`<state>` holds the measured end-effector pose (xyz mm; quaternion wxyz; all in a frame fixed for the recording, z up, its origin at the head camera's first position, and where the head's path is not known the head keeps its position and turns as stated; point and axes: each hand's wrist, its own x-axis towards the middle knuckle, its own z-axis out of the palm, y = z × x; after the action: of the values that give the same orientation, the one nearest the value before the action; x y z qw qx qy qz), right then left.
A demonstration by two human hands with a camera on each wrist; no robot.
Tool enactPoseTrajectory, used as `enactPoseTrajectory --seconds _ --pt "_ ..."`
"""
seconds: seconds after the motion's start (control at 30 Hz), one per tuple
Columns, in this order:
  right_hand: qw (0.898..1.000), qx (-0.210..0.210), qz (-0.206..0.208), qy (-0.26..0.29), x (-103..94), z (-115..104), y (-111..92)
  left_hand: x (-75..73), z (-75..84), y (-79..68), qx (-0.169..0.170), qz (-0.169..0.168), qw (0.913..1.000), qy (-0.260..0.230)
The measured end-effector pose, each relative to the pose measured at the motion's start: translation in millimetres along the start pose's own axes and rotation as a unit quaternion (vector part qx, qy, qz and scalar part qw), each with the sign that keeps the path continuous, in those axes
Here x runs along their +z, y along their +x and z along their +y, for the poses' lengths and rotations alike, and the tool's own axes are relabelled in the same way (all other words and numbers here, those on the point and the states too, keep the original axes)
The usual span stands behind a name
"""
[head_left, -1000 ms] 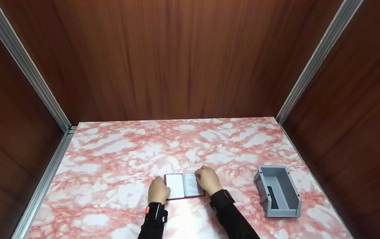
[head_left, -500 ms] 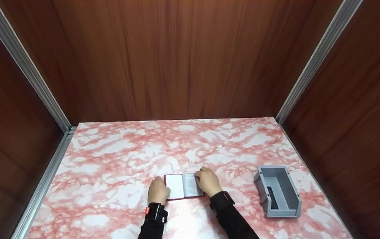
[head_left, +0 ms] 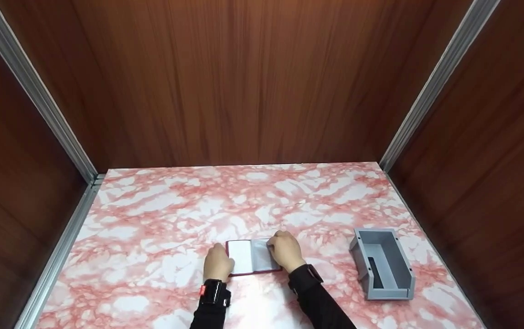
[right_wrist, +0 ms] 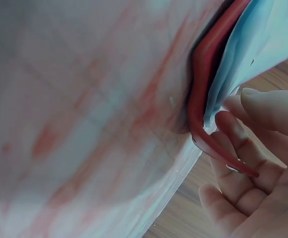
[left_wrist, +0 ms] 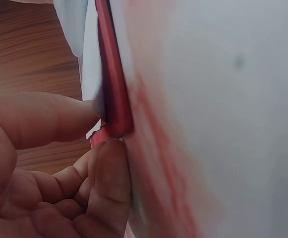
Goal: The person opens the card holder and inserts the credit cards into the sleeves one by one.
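While left grip (head_left: 218, 262) and right grip (head_left: 287, 250) hold sides, open booklet (head_left: 241, 257) between

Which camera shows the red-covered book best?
The head view, because it alone shows the book lying open with both sides visible. Each wrist view gives only part of one side up close, the rest out of sight.

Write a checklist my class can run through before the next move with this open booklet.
1. Booklet open on the table: ok.
2. Left hand gripping the left edge: ok.
3. Right hand at the right-hand page: ok.
4. Only a single page caught by that hand: cannot tell; the layers overlap.
5. Grey bin apart from both hands: ok.
6. One hand free: not ok; both are at work.
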<state>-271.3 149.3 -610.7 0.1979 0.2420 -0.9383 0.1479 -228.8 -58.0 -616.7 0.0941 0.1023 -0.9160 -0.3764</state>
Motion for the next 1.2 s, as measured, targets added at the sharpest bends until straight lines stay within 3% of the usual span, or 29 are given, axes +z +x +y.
enactPoseTrajectory --seconds 0.27,0.53,0.83,1.2 --pt "1.000 -0.024 -0.002 -0.001 -0.3 -3.5 0.0 -0.8 -0.4 -0.4 -0.001 -0.002 1.0000 0.001" --pt "0.999 -0.016 -0.041 0.000 -2.3 -7.8 0.3 1.2 -1.4 0.6 0.000 -0.003 1.0000 0.005" --pt "0.999 -0.024 -0.028 0.014 0.1 -12.1 1.6 0.1 -1.0 1.6 -0.014 -0.021 0.9997 0.008" --pt "0.998 0.020 -0.047 0.024 -1.3 -16.1 3.6 0.4 -2.4 1.1 0.003 -0.006 1.0000 0.007"
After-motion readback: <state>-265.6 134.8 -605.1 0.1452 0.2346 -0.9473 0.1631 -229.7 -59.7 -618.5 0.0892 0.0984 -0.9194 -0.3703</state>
